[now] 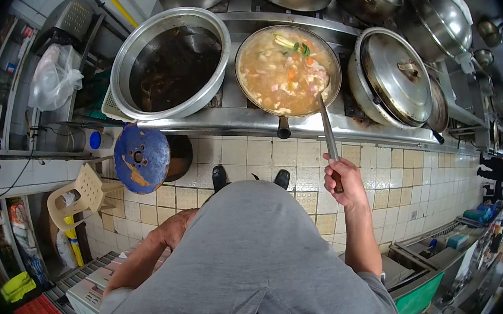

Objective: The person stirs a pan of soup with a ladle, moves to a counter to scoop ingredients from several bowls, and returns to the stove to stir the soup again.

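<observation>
My right hand (346, 179) is closed round the handle of a long metal ladle (329, 128), whose lower end dips into the right side of a wide pan (284, 127). Inside the pan is a cloudy orange-brown soup (271, 74) with carrot pieces, pale chunks and green leaves. The pan's short black handle points toward me. My left hand (183, 222) rests by my left side against the grey shirt, its fingers mostly hidden.
A big metal pot (223, 39) of dark liquid stands left of the pan, a lidded pot (393, 74) on the right. Larger pots line the back. Below left are a blue round stool (135, 173) and a beige chair (87, 193); shelves flank the left side.
</observation>
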Demonstrator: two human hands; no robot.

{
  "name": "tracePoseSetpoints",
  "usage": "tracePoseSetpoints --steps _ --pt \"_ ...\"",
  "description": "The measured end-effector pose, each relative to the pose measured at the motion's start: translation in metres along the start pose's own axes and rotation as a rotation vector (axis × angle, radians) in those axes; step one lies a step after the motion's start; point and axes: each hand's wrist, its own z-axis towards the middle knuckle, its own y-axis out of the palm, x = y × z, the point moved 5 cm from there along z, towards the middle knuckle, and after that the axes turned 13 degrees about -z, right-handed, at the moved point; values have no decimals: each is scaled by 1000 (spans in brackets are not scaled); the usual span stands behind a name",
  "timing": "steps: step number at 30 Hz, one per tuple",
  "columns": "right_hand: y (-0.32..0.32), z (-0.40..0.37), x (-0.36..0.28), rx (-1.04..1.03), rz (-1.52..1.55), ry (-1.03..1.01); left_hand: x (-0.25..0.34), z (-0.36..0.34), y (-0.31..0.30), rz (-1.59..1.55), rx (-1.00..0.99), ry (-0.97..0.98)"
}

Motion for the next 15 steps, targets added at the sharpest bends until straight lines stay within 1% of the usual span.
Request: tracePoseSetpoints --steps 4,6,9,12,14,15 --pt "7 -10 -4 -43 51 43 15 3 0 -24 -26 9" --pt "8 -12 -5 -59 63 50 18 3 -1 12 -19 45" --pt "11 -15 -6 -91 87 65 21 1 -1 88 -8 24" --pt "15 -18 -8 -118 102 86 13 -1 -2 117 25 72" --pt "14 -17 -7 -130 102 99 7 0 -2 96 26 60" --pt "14 -15 -6 -173 132 105 6 0 -1 77 27 48"
